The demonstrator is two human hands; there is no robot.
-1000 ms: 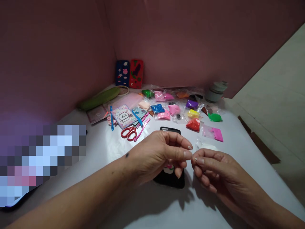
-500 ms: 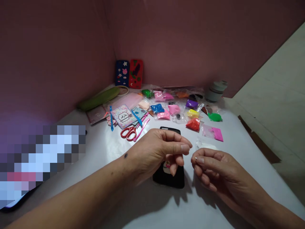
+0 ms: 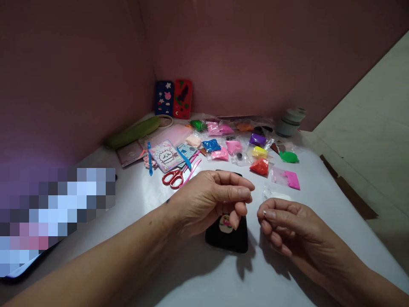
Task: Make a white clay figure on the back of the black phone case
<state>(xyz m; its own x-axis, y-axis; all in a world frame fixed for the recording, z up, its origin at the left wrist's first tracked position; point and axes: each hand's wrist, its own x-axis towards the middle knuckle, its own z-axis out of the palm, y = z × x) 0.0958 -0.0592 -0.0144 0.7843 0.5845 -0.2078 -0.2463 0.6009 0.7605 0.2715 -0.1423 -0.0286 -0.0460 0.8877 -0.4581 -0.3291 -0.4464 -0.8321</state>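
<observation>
Where the white tabletop (image 3: 134, 200) runs out at the far left, a blurred-out patch covers whatever lies there, so there's no reading it. Moving along, a long green pouch (image 3: 134, 132) lies by the pink wall, then a slim blue plastic modelling tool (image 3: 149, 158), a pastel sticker card with a cartoon animal (image 3: 164, 155) and a pair of red-handled scissors (image 3: 171, 177). Behind them a dark blue decorated phone case (image 3: 164, 98) and a red decorated phone case (image 3: 182, 99) stand against the wall.

Now the left hand (image 3: 207, 200): fingers curled, thumb pressed to forefinger in a closed pinch. It hovers right over the black phone case (image 3: 228, 241), which lies flat on the table. The hand hides the case's upper half. Only the top edge peeks out past the knuckles, and the lower part shows under the fingertips, with a small white-and-pink decoration (image 3: 225, 221). Whether the fingers touch the case, I cannot tell.

Just right of the case and clear of it sits the right hand (image 3: 287, 226), also pinched thumb to forefinger, with a small gap between the two hands. If either pinch holds a scrap of anything, it's too small to make out.

Beyond the hands lie small bags of coloured clay (image 3: 258, 166) and a clear bag of white clay (image 3: 276, 195). Far right, in the dim light, are grey stacked tubs (image 3: 289, 121).
</observation>
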